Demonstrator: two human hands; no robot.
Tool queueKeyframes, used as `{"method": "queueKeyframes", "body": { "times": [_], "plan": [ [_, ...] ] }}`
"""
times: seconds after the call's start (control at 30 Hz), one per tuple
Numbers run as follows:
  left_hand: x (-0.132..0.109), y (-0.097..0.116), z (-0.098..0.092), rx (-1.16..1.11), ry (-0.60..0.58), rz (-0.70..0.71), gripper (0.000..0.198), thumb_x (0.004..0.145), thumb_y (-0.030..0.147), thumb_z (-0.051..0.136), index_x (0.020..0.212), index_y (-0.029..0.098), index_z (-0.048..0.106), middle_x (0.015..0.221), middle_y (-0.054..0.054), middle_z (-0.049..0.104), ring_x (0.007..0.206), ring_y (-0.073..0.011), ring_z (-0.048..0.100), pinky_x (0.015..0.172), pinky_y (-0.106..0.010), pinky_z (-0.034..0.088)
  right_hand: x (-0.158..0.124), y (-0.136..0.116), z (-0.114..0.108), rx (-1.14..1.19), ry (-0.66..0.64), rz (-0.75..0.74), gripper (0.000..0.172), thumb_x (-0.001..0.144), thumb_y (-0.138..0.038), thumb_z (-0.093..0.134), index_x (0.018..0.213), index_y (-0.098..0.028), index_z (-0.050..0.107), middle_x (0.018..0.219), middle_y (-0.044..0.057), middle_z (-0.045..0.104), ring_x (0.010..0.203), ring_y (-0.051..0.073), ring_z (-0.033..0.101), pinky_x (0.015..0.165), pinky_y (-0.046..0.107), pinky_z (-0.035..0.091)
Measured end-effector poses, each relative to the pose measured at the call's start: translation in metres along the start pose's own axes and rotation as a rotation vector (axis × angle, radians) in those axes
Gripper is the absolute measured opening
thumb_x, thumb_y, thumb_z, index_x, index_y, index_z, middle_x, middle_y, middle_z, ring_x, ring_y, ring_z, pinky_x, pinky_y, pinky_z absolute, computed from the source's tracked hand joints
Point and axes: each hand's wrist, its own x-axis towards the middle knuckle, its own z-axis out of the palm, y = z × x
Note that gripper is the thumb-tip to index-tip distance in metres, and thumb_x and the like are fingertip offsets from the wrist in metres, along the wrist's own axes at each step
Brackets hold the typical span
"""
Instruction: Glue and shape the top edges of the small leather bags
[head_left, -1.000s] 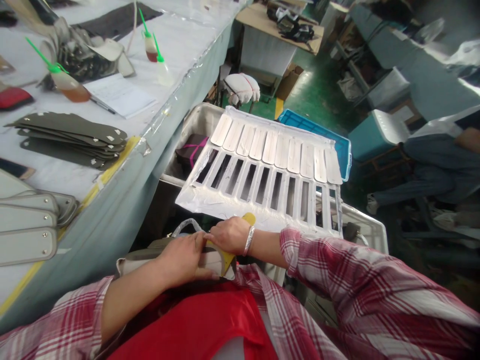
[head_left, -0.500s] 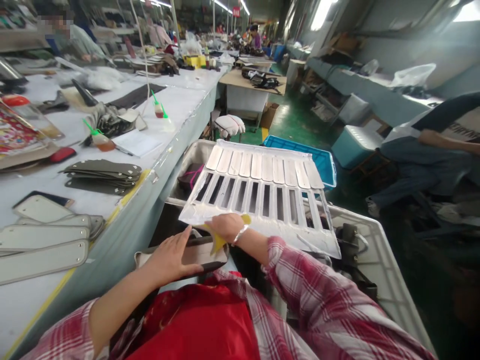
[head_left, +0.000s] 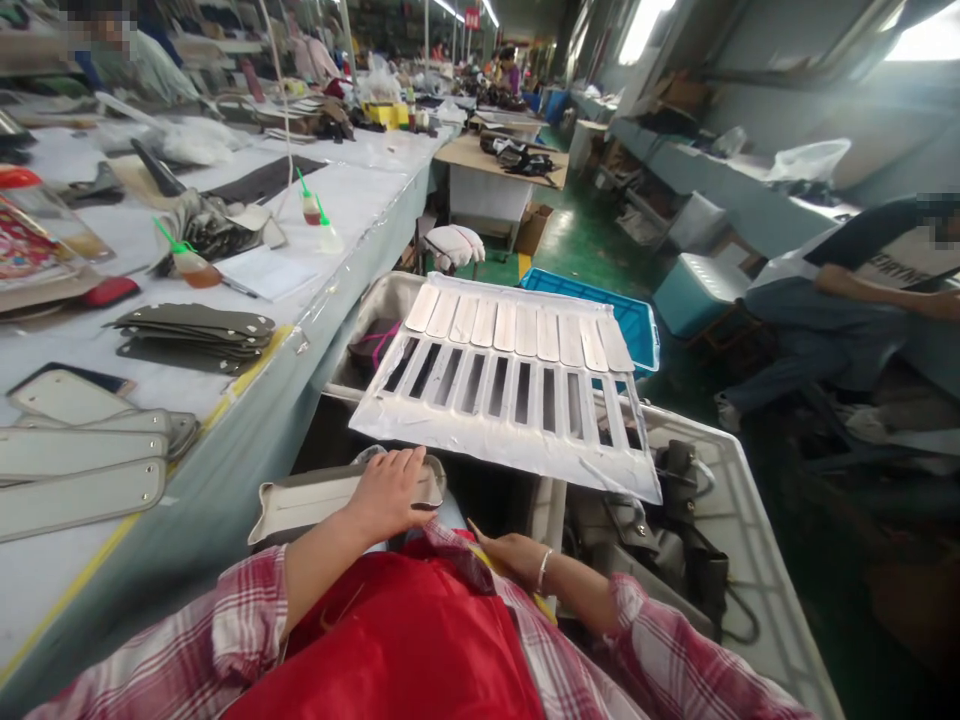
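My left hand [head_left: 394, 490] lies across the right end of a long beige piece with dark edges [head_left: 311, 505], perhaps part of a bag. Its fingers reach over the far edge and the thumb is at the near side. The piece rests above my lap. My right hand [head_left: 516, 558] is low against the red apron [head_left: 390, 640], closed around a yellow thing [head_left: 546, 607] that shows on both sides of it; its kind is unclear. Just beyond both hands, a white slotted board [head_left: 487, 430] carries a row of pale oblong strips [head_left: 506, 325].
On the table at left lie grey-green straps [head_left: 82, 490], a stack of dark pieces [head_left: 195, 335] and a glue bottle [head_left: 196, 268]. A white crate [head_left: 765, 540] at right holds dark bags [head_left: 667, 550]. Behind the board is a blue crate [head_left: 637, 325]. A person sits at far right.
My right hand has moved from the beige piece down and right to the apron, keeping the yellow thing. My left hand has shifted right, onto the end of the piece.
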Motion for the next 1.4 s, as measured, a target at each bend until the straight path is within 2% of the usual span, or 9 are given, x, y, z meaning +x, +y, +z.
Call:
{"method": "queueKeyframes", "body": {
  "times": [0.17, 0.3, 0.5, 0.67, 0.8, 0.93, 1.07, 1.23, 1.4],
  "plan": [
    [-0.003, 0.001, 0.003, -0.021, 0.058, 0.037, 0.079, 0.066, 0.051, 0.062, 0.128, 0.008, 0.038, 0.122, -0.016, 0.050, 0.110, -0.0276, 0.044, 0.095, -0.040, 0.030, 0.002, 0.001, -0.008, 0.139, -0.220, -0.094, 0.032, 0.084, -0.043, 0.051, 0.096, -0.014, 0.057, 0.078, 0.002, 0.062, 0.066, 0.014, 0.059, 0.057, 0.026, 0.048],
    [-0.002, -0.001, 0.004, -0.055, 0.054, 0.057, 0.079, 0.067, 0.049, 0.062, 0.129, 0.007, 0.036, 0.124, -0.016, 0.049, 0.110, -0.0280, 0.043, 0.094, -0.041, 0.030, 0.017, -0.015, -0.023, 0.267, -0.374, -0.127, 0.030, 0.081, -0.040, 0.050, 0.100, -0.017, 0.047, 0.076, 0.001, 0.061, 0.062, 0.013, 0.058, 0.052, 0.022, 0.044],
    [-0.001, -0.007, 0.007, -0.092, 0.037, 0.082, 0.081, 0.067, 0.046, 0.060, 0.131, 0.004, 0.034, 0.125, -0.018, 0.047, 0.111, -0.0290, 0.042, 0.095, -0.041, 0.029, 0.053, -0.044, -0.038, -0.088, -0.423, -0.148, 0.026, 0.079, -0.036, 0.054, 0.095, -0.018, 0.044, 0.072, 0.001, 0.059, 0.055, 0.011, 0.054, 0.047, 0.020, 0.040],
    [0.002, -0.011, 0.005, -0.130, 0.006, 0.097, 0.089, 0.068, 0.046, 0.060, 0.137, 0.005, 0.021, 0.124, -0.018, 0.047, 0.110, -0.0296, 0.042, 0.095, -0.041, 0.028, 0.066, -0.054, -0.039, -0.179, -0.455, -0.115, 0.030, 0.080, -0.041, 0.052, 0.097, -0.018, 0.045, 0.071, 0.002, 0.059, 0.052, 0.011, 0.053, 0.045, 0.021, 0.040],
    [0.005, -0.014, 0.003, -0.160, -0.025, 0.111, 0.096, 0.070, 0.045, 0.060, 0.141, 0.008, 0.006, 0.121, -0.017, 0.048, 0.108, -0.0294, 0.043, 0.093, -0.041, 0.029, 0.070, -0.054, -0.035, -0.100, -0.373, -0.172, 0.022, 0.077, -0.037, 0.055, 0.087, -0.018, 0.054, 0.063, 0.000, 0.057, 0.050, 0.012, 0.051, 0.045, 0.023, 0.039],
    [0.005, -0.019, 0.000, -0.176, -0.048, 0.128, 0.097, 0.071, 0.043, 0.060, 0.141, 0.011, -0.001, 0.122, -0.016, 0.046, 0.109, -0.0292, 0.042, 0.094, -0.041, 0.028, 0.073, -0.051, -0.030, -0.025, -0.264, -0.206, 0.017, 0.073, -0.035, 0.059, 0.078, -0.020, 0.058, 0.063, 0.000, 0.058, 0.053, 0.013, 0.052, 0.047, 0.023, 0.040],
    [0.003, -0.025, -0.002, -0.190, -0.071, 0.195, 0.097, 0.072, 0.038, 0.060, 0.141, 0.013, -0.003, 0.129, -0.015, 0.041, 0.115, -0.0287, 0.039, 0.097, -0.041, 0.026, 0.072, -0.052, -0.026, -0.018, -0.328, -0.102, 0.020, 0.076, -0.037, 0.056, 0.086, -0.020, 0.054, 0.061, -0.002, 0.059, 0.049, 0.011, 0.053, 0.045, 0.021, 0.040],
    [0.001, -0.034, -0.001, -0.170, -0.103, 0.247, 0.095, 0.070, 0.035, 0.060, 0.141, 0.013, 0.000, 0.136, -0.016, 0.034, 0.121, -0.0297, 0.033, 0.100, -0.041, 0.023, 0.062, -0.052, -0.017, 0.196, -0.407, 0.037, 0.025, 0.082, -0.041, 0.044, 0.097, -0.021, 0.044, 0.059, -0.002, 0.060, 0.038, 0.012, 0.051, 0.034, 0.021, 0.038],
    [-0.002, -0.036, 0.004, -0.180, -0.106, 0.283, 0.102, 0.066, 0.058, 0.058, 0.141, 0.012, 0.008, 0.141, -0.017, 0.028, 0.125, -0.0314, 0.029, 0.102, -0.042, 0.020, 0.055, -0.050, -0.006, 0.086, -0.225, -0.048, 0.020, 0.082, -0.037, 0.048, 0.092, -0.019, 0.047, 0.077, 0.003, 0.062, 0.058, 0.015, 0.058, 0.049, 0.025, 0.045]
  ]
}}
